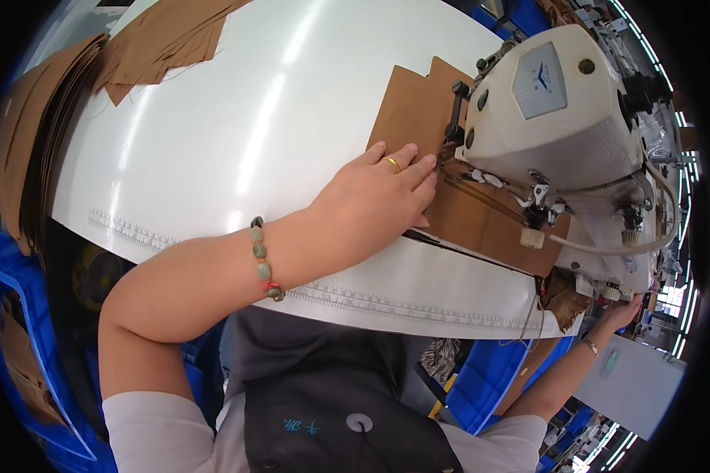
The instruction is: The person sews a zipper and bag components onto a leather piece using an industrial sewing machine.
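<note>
My left hand lies palm down with its fingers stretched out on a brown fabric panel, close to the needle area of a white sewing machine. The panel passes under the machine's presser parts. Its near edge shows a dark line toward the right. At the far right, my right hand reaches up against the lower right side of the machine. Its fingers are partly hidden there, so what they touch cannot be made out. A crumpled brown scrap hangs at the table's right end beside loose threads.
The white table has a printed ruler strip along its near edge. Brown fabric pieces lie at the far left, beside a thick stack of panels draping over the edge. Blue bins stand below left and below right.
</note>
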`<action>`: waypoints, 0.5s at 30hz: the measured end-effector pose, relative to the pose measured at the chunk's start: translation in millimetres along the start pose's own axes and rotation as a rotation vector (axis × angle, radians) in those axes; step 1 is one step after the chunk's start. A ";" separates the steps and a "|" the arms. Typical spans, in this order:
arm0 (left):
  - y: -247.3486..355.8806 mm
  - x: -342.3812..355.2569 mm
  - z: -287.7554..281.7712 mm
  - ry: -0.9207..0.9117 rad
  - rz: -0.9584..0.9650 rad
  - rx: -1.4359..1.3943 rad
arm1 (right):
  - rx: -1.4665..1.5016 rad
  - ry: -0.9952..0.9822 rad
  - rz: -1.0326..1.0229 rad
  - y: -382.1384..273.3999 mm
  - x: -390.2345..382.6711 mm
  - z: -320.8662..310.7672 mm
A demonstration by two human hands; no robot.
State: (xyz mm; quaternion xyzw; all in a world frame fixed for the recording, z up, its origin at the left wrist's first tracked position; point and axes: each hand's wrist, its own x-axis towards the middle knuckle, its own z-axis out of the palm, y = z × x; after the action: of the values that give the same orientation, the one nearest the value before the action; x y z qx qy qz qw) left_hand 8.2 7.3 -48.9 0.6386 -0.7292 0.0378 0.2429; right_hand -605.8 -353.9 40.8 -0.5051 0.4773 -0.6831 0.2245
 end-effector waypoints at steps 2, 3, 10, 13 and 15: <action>-0.2 -0.7 1.0 -0.006 0.004 -0.005 | -0.033 -0.037 -0.049 -2.2 2.0 1.8; -0.1 -1.1 1.7 -0.004 -0.008 -0.006 | 0.000 -0.028 -0.044 -2.1 3.0 1.9; 2.4 -2.2 6.7 0.028 0.017 0.097 | 0.009 -0.017 0.021 -2.1 -5.6 11.2; 2.8 -2.2 5.9 0.024 0.016 0.089 | -0.078 -0.105 -0.046 0.3 -11.7 14.4; 2.6 -1.9 5.0 0.015 0.012 0.067 | -0.013 -0.097 0.025 5.8 -12.1 12.4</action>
State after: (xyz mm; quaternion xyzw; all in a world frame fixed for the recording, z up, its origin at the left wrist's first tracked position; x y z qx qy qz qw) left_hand 4.4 7.6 -53.3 0.6418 -0.7295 0.0682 0.2265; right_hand -590.9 -352.2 30.4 -0.5332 0.4767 -0.6517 0.2526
